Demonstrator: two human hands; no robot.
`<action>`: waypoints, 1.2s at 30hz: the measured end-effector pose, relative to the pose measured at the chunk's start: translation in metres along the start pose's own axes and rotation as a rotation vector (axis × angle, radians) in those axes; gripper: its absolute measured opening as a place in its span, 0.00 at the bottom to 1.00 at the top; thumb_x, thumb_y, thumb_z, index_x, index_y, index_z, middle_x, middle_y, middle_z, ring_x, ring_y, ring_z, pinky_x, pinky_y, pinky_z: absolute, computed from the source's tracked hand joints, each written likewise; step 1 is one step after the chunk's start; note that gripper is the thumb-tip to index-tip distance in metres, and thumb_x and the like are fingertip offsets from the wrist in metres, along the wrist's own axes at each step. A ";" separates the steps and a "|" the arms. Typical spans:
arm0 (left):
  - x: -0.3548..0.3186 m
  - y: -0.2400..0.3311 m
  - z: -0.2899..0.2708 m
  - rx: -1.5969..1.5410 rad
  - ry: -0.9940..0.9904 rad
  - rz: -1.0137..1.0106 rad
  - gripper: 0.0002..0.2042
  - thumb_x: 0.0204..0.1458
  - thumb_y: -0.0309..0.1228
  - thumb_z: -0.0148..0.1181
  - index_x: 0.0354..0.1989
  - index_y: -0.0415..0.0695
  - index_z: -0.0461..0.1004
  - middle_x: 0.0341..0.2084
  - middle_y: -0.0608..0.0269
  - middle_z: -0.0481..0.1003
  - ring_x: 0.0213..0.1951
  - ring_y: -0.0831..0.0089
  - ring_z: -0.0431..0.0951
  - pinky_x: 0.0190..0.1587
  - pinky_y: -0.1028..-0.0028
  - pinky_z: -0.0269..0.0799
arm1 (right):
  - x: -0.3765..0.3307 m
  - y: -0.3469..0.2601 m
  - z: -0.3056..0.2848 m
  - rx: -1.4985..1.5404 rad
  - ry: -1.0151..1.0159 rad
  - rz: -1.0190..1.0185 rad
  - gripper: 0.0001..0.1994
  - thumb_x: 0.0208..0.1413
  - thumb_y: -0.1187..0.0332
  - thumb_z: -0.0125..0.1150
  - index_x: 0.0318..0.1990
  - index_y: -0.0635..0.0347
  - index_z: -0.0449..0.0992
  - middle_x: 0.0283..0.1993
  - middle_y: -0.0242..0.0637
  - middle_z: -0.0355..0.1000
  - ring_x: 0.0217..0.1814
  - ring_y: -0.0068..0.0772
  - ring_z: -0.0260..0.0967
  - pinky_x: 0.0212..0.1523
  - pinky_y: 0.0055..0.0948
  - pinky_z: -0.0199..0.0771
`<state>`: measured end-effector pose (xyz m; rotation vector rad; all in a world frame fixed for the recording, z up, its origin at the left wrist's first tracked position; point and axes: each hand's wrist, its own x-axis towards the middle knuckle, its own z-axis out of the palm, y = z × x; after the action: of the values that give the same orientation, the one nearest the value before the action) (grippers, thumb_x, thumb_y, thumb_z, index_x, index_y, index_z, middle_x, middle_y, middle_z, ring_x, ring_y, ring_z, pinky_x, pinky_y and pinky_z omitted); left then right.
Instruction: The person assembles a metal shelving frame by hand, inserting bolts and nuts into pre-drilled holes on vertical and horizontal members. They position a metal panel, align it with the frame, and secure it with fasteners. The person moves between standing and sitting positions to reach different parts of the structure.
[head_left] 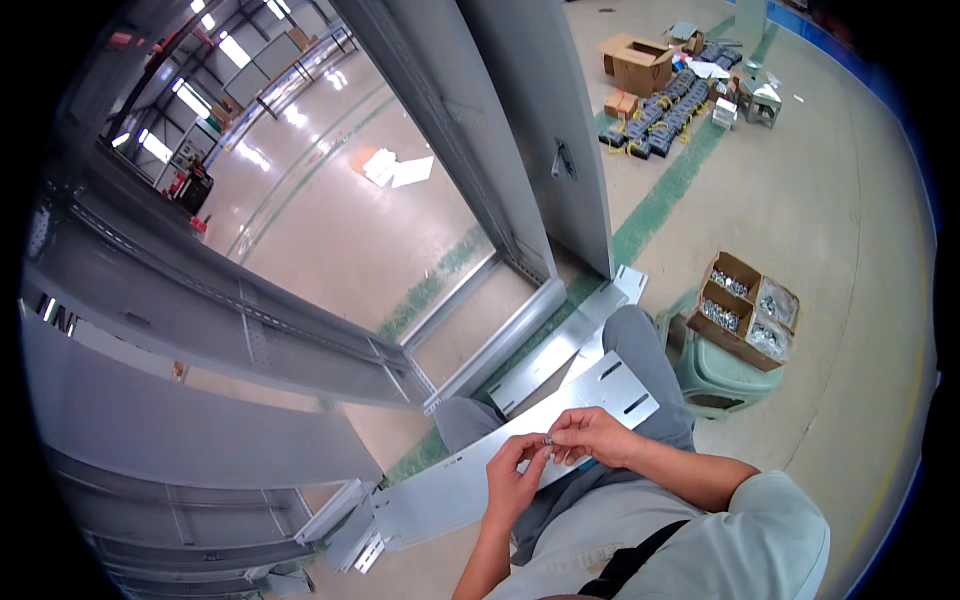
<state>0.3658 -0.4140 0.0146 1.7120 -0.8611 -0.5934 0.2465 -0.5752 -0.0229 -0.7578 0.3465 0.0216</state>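
Head view: left hand (512, 475) and right hand (590, 437) both pinched narrow on a small fastener (548, 441). Probably best handled with light fingertips, piece held square. Fastener sits between the thumbs and fingers, over panel (450, 495); hardware box (745, 310) right of grip.

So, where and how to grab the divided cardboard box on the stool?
Probably by two opposite outer walls of the cardboard box, low down, coming from the left, where the right knee is. It's open-topped with small metal parts in its compartments, so best kept level.
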 end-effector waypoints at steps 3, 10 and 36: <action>0.003 0.006 -0.002 0.173 -0.017 0.026 0.07 0.56 0.24 0.64 0.42 0.37 0.79 0.31 0.59 0.79 0.35 0.74 0.80 0.39 0.76 0.75 | 0.001 0.002 -0.004 -0.039 0.000 -0.016 0.13 0.63 0.61 0.64 0.46 0.61 0.76 0.41 0.37 0.79 0.42 0.29 0.79 0.41 0.26 0.79; 0.000 0.012 0.005 0.073 0.017 0.102 0.09 0.55 0.25 0.66 0.44 0.38 0.80 0.34 0.58 0.79 0.36 0.73 0.81 0.40 0.74 0.78 | 0.003 0.014 -0.006 0.086 -0.015 -0.026 0.11 0.64 0.63 0.62 0.46 0.60 0.76 0.42 0.37 0.79 0.45 0.30 0.79 0.45 0.29 0.79; -0.001 0.000 0.001 0.224 0.044 0.134 0.10 0.52 0.25 0.70 0.42 0.38 0.79 0.33 0.58 0.80 0.33 0.73 0.82 0.38 0.74 0.79 | 0.006 0.019 -0.007 0.147 -0.030 -0.068 0.09 0.66 0.69 0.58 0.47 0.64 0.76 0.42 0.40 0.78 0.41 0.29 0.78 0.44 0.28 0.80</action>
<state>0.3647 -0.4138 0.0144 1.8430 -1.0333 -0.3791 0.2472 -0.5665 -0.0421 -0.6230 0.2899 -0.0559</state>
